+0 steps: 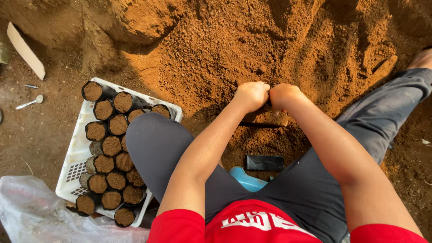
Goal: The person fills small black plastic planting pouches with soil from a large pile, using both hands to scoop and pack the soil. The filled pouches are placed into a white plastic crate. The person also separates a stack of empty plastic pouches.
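Observation:
My left hand (252,95) and my right hand (283,96) are pressed together, both closed on the rim of a small black nursery bag (265,118) that sits in the loose brown soil (252,40) in front of me. The bag's open mouth shows soil inside; its body is mostly hidden under my hands. A flat folded black bag (264,162) lies on the ground between my knees. To my left a white plastic crate (76,157) holds several black bags packed with soil (111,146).
A big soil heap fills the top of the view. A spoon (29,103) and a white board (26,50) lie at far left. A clear plastic sack (31,216) is at bottom left. A blue stool edge (246,179) shows under me. Someone's foot (420,58) is at right.

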